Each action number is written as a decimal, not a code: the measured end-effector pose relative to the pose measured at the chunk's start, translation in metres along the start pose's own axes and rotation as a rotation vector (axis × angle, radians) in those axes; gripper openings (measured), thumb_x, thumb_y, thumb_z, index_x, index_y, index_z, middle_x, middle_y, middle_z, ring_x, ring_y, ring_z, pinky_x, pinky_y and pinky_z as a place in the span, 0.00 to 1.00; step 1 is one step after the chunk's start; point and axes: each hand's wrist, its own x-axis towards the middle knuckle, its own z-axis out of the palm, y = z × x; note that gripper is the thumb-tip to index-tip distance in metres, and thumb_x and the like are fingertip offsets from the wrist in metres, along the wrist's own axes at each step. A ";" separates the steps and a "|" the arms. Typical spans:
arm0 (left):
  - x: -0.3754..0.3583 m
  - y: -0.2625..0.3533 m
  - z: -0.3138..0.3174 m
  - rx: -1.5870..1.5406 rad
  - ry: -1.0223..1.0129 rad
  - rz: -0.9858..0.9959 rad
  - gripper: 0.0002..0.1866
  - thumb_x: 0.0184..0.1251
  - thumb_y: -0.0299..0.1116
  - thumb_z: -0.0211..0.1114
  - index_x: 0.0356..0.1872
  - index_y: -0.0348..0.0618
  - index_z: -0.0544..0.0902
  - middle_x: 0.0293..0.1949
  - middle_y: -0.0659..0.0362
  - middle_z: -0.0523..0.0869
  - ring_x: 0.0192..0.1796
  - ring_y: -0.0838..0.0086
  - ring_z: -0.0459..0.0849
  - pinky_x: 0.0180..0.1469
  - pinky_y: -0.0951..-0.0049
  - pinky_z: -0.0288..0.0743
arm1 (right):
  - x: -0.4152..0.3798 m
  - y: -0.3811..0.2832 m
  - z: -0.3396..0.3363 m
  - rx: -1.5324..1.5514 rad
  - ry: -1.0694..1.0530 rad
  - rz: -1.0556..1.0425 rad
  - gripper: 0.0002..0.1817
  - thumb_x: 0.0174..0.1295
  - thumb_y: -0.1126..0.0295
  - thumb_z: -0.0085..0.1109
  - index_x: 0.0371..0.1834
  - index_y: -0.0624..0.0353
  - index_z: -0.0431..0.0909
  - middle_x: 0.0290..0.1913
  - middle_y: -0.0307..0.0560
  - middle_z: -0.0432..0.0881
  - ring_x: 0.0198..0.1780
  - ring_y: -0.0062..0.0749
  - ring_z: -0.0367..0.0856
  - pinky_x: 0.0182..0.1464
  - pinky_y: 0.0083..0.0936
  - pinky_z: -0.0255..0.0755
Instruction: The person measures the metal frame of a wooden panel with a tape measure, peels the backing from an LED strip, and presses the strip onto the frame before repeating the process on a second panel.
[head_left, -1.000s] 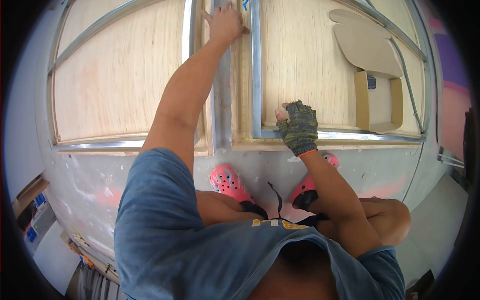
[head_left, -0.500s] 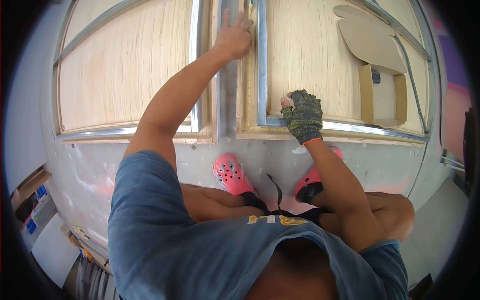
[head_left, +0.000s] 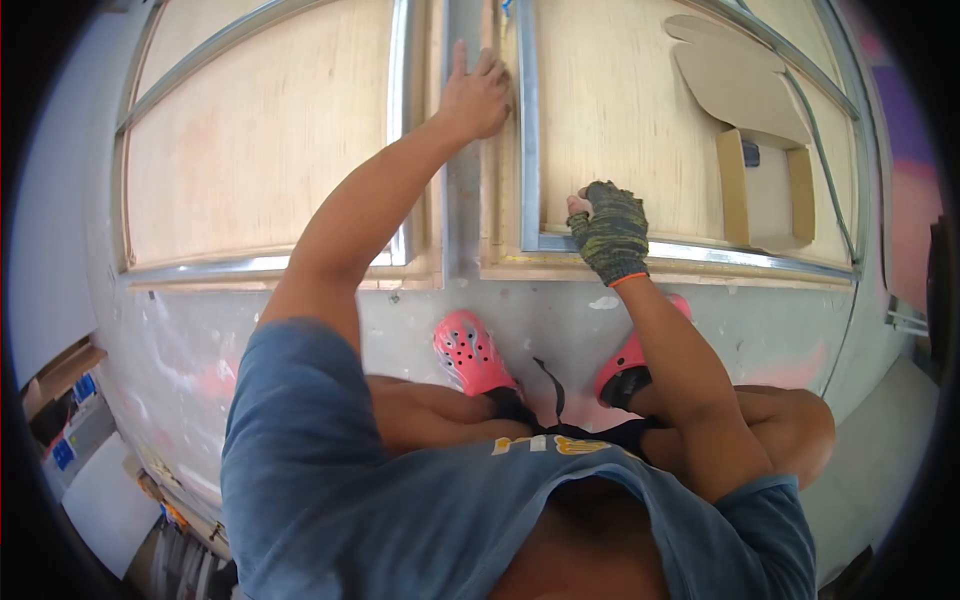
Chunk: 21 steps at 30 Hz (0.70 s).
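Note:
My left hand (head_left: 478, 102) is bare and stretched forward, fingers apart. It lies across the left edge of the right-hand wooden panel (head_left: 620, 110), beside the narrow gap (head_left: 463, 225) between two panels. Nothing shows in it. A fingerless dark green and yellow knit glove covers my right hand (head_left: 612, 232), which is curled at the near edge of that panel, over its metal frame (head_left: 700, 253). The thumb sticks out to the left; whatever those curled fingers hold, if anything, is hidden. A thin yellow line (head_left: 520, 259) runs along the panel's wooden edge outside the frame.
An open cardboard box (head_left: 768, 190) with a small dark item (head_left: 751, 153) lies on the right panel, near a dark cable (head_left: 822, 155). The left panel (head_left: 260, 150) has a similar metal frame. Pink clogs (head_left: 466, 350) are on my feet on the grey surface.
My left hand has slid a little toward me along the panel's edge. My right hand stays in place on the near edge. The whole view has shifted slightly.

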 end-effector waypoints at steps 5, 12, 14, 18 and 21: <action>-0.011 -0.005 -0.020 -0.005 -0.250 0.058 0.18 0.67 0.39 0.60 0.46 0.40 0.92 0.64 0.52 0.84 0.79 0.50 0.67 0.80 0.22 0.42 | 0.005 0.000 0.017 0.092 -0.087 -0.003 0.13 0.67 0.54 0.62 0.39 0.52 0.84 0.40 0.49 0.86 0.46 0.50 0.84 0.54 0.47 0.73; -0.087 0.060 -0.027 -0.078 -0.257 0.194 0.21 0.68 0.40 0.58 0.49 0.37 0.92 0.65 0.47 0.85 0.80 0.51 0.67 0.81 0.22 0.36 | 0.002 0.000 0.003 0.013 -0.093 0.023 0.14 0.66 0.55 0.63 0.43 0.52 0.84 0.42 0.51 0.86 0.47 0.51 0.84 0.55 0.48 0.73; -0.103 0.073 -0.056 -0.115 -0.418 0.254 0.20 0.67 0.40 0.58 0.48 0.37 0.92 0.63 0.46 0.86 0.79 0.50 0.68 0.81 0.22 0.35 | 0.003 -0.003 -0.003 0.014 -0.102 0.025 0.13 0.65 0.56 0.63 0.44 0.52 0.84 0.43 0.51 0.86 0.47 0.51 0.84 0.56 0.49 0.73; -0.107 0.080 -0.082 -0.188 -0.641 0.349 0.18 0.66 0.38 0.59 0.44 0.38 0.93 0.56 0.46 0.89 0.75 0.49 0.71 0.80 0.22 0.37 | 0.008 -0.005 -0.003 0.033 -0.155 -0.023 0.11 0.67 0.58 0.63 0.41 0.53 0.83 0.41 0.50 0.88 0.47 0.51 0.85 0.55 0.48 0.74; -0.073 0.045 -0.053 -0.202 -0.418 0.228 0.16 0.65 0.36 0.60 0.42 0.39 0.93 0.57 0.47 0.88 0.74 0.48 0.72 0.80 0.21 0.40 | 0.011 -0.004 -0.002 0.023 -0.250 0.041 0.13 0.67 0.56 0.62 0.42 0.54 0.83 0.42 0.50 0.87 0.48 0.50 0.85 0.56 0.48 0.73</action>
